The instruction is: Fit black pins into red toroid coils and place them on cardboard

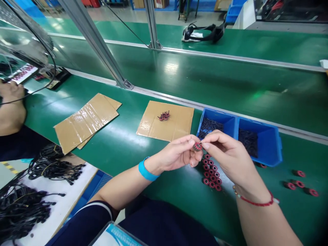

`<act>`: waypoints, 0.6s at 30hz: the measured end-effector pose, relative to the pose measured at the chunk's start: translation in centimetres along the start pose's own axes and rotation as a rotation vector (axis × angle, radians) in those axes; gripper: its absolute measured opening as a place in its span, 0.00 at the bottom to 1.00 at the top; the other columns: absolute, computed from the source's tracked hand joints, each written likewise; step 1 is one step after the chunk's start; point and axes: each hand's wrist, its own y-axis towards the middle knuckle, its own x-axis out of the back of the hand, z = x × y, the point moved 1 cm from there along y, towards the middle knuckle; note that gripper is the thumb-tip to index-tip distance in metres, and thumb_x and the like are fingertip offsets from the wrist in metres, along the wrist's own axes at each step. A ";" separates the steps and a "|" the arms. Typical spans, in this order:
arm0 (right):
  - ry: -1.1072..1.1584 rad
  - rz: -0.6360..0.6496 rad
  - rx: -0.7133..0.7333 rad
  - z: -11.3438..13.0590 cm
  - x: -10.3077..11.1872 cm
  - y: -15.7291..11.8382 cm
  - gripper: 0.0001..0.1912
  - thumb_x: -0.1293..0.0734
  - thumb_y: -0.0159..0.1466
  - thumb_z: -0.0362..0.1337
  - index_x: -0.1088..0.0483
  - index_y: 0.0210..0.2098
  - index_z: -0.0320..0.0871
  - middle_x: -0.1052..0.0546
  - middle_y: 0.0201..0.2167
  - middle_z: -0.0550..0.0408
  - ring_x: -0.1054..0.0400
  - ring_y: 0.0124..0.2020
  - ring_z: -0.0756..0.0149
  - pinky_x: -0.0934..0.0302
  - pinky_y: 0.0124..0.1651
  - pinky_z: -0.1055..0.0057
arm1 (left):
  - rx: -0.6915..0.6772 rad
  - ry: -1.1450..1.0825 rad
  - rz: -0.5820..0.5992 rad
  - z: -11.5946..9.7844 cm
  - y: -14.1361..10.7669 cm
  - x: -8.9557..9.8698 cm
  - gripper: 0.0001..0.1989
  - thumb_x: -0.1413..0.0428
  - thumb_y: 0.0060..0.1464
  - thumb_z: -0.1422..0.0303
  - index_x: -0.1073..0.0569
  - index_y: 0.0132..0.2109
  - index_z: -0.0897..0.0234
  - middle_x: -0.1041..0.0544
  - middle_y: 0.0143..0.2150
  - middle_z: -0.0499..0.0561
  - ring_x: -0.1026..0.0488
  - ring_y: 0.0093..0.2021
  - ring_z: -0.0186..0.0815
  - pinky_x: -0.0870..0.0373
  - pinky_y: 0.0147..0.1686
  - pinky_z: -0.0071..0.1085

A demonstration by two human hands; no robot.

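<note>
My left hand (178, 152), with a blue band at the wrist, is closed on a small motor stator (197, 146) that has a red toothed face. Thumb and fingertips of my right hand (225, 150) pinch together at the stator's right edge; whatever is between them is too small to make out. Beneath and just beyond both hands, a cluster of similar red stators (211, 173) lies on the green table. Several more stators (299, 183) are scattered to the right. Farther off, a few stators with dark leads sticking up (164, 116) rest on a cardboard sheet (146, 124).
Two joined blue bins (271, 147) hold dark short pieces (248, 140) behind my right hand. Overlapping cardboard sheets (87, 119) lie at left. Bundles of black cables (28, 208) cover a white surface at lower left. Another person's arm (11, 109) reaches in there. A metal post (94, 42) rises behind.
</note>
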 end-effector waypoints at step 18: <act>-1.024 0.174 -0.124 -6.5 1.3 7.1 0.08 0.35 0.60 0.26 0.24 0.36 0.40 0.19 0.39 0.39 0.23 0.40 0.53 0.34 0.43 0.62 | -0.160 -0.034 -0.252 -0.2 2.5 4.3 0.12 0.33 0.52 0.68 0.24 0.42 0.68 0.19 0.34 0.52 0.25 0.30 0.29 0.30 0.34 0.27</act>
